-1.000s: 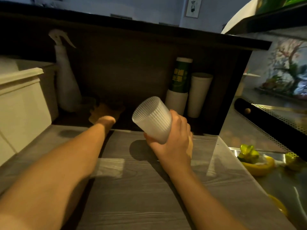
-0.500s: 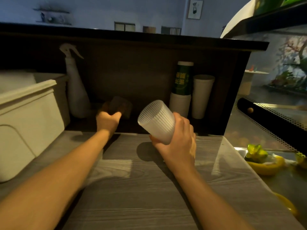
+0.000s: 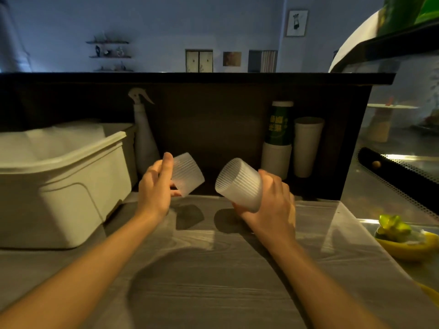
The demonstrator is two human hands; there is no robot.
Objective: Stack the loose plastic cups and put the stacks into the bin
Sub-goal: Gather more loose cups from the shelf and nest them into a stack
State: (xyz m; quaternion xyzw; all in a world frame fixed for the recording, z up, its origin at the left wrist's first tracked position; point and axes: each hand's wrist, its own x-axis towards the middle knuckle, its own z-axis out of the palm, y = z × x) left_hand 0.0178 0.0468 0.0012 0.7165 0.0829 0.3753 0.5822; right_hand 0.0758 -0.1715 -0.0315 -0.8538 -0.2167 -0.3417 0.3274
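Head view: left hand [image 3: 155,188] pinches a ribbed cup [image 3: 187,173] & right hand [image 3: 273,205] grips another ribbed cup [image 3: 240,184] (both tilted, apart) above the surface [image 3: 202,281], white bin [image 3: 64,186] at left w/ contents unclear.

A café service counter is looking likely: tall white paper cup stacks [image 3: 306,146] are standing behind the grey wood-grain worktop [image 3: 202,269], beside a white spray bottle [image 3: 145,136].
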